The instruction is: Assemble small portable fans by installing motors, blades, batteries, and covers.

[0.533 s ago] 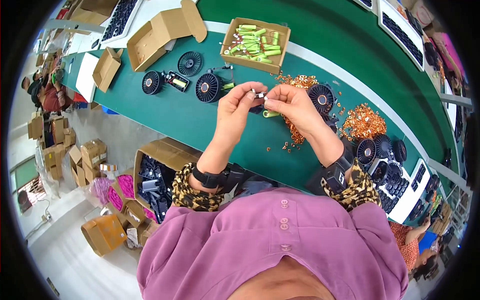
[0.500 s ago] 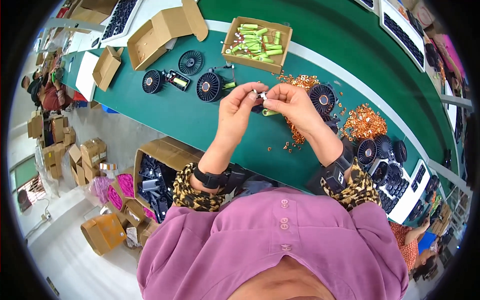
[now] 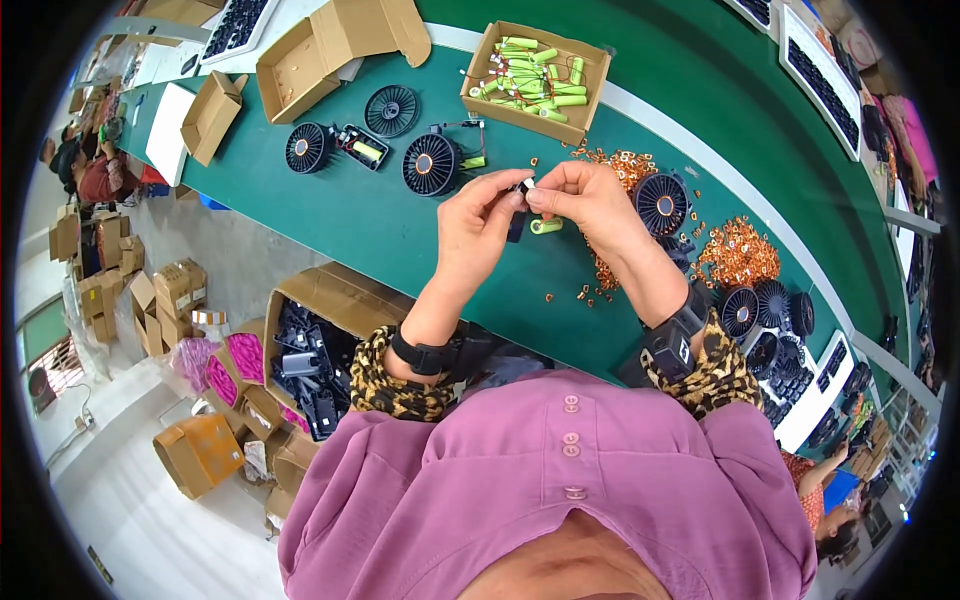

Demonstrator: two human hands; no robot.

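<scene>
Left hand (image 3: pixel 470 235) and right hand (image 3: pixel 597 207) pinch a white part (image 3: pixel 528 184), while one green cell (image 3: pixel 368 151) already sits in a casing (image 3: pixel 348 138) at ten o'clock, others (image 3: pixel 570 100) loose at twelve.

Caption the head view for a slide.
Left hand and right hand pinch a small part over a green table, near coppery pieces and green cylinders.

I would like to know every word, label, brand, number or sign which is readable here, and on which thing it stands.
There is no text clear enough to quote.
Right wrist device: a pale mark, too small to read.
Cartons: any print is too small or blurred.
Green cells: too small to read anything.
White part: too small to tell.
</scene>
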